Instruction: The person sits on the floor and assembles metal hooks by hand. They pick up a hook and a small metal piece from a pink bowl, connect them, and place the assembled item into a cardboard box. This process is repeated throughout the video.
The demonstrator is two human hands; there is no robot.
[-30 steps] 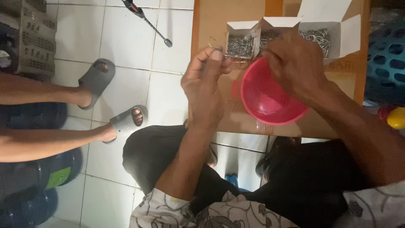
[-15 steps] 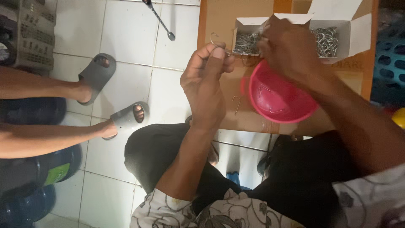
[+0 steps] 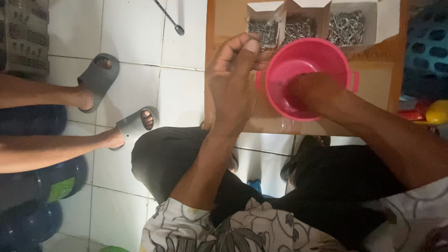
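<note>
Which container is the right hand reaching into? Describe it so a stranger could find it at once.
Start at the brown cardboard surface ahead of the seated person's knees. Along its far edge stand three open white boxes of small metal pieces; just nearer sits the pink plastic bucket, with the right hand inside it. It is the only round, coloured container there.

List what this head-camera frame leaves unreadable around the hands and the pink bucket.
- Head view: right hand reaches into the pink bucket; its fingertips are blurred, so any grip is unclear.
- Left hand: what its pinched fingers hold is too small to identify.
- Three open boxes: the top edge cuts them off; the metal pieces inside are too small to tell apart.
- Another person's legs in grey sandals: cut off by the left edge.
</note>
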